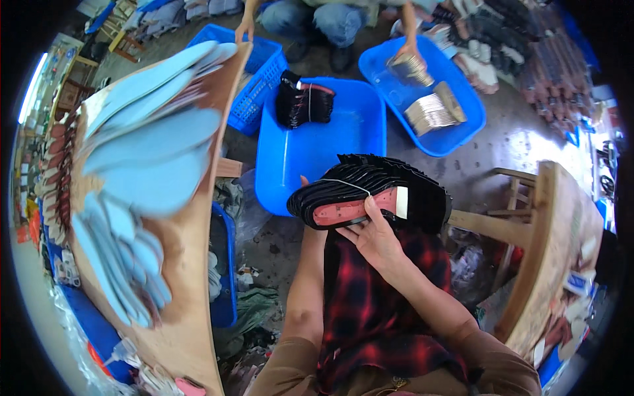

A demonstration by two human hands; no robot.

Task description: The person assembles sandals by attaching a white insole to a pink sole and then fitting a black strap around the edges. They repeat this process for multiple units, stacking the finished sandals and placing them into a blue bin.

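Note:
In front of my lap, both my hands hold a stack of black shoe soles point(422, 191) with a pale band round it. The nearest sole shows a pinkish-red inner face and a white patch at its heel end. My right hand point(376, 241) is closed on the stack's near side, its thumb up against the red face. Most of my left hand point(304, 180) is hidden behind the left end of the stack; a fingertip shows above it. Just beyond stands a blue tub point(356, 138), where another banded bundle of black soles point(306, 103) lies at the far left.
Light-blue insoles point(148, 162) lie heaped on a wooden board point(188, 330) at my left. A wooden table point(528, 290) stands right. Across from me, a squatting person's hand point(411, 53) holds tan soles over another blue tub point(472, 132); their other hand is near a blue basket point(267, 76).

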